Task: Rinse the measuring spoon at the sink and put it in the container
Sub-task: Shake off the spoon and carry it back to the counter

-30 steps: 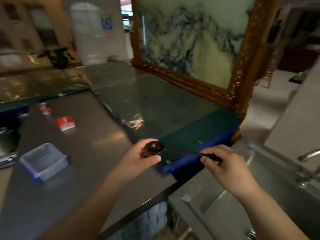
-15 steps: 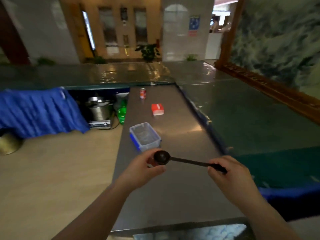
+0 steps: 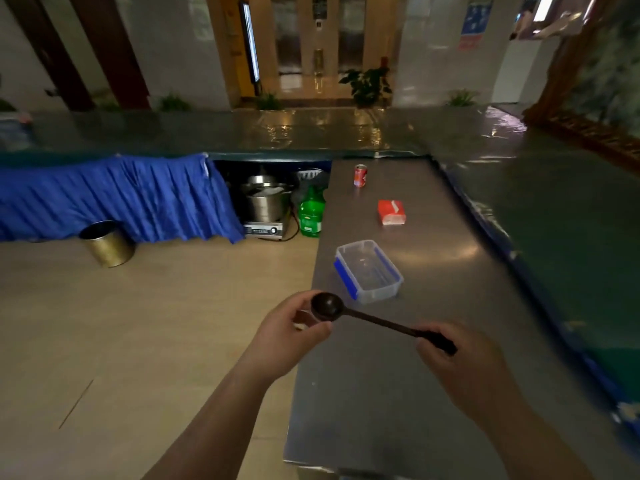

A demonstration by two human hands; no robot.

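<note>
- Holding the measuring spoon (image 3: 363, 318) w/ both hands, head view; it hangs in the air over the near-left part of the steel counter (image 3: 433, 393), bowl end to the left, handle running right and slightly down.
- Left hand (image 3: 291, 337): thumb & fingers pinched together around the dark round bowl, thumb in front and fingers behind.
- Right hand (image 3: 464, 368): fingers curled tight on the far end of the handle; handle tip pokes out past the knuckles.
- Spoon bowl faces up, looks dark; can't tell if wet.
- Clear plastic container (image 3: 369, 270) w/ blue clips sits open on the counter just beyond the spoon bowl, not touching it; nothing seen inside.
- Farther back on the counter: red box (image 3: 391, 212), then red can (image 3: 360, 175), upright, near the far edge.
- Left of the counter, on the floor: green bottle (image 3: 311, 213), steel pot (image 3: 265, 200) on a cooker, brass-coloured bucket (image 3: 108, 243), blue cloth (image 3: 114, 199) draped along the back.
</note>
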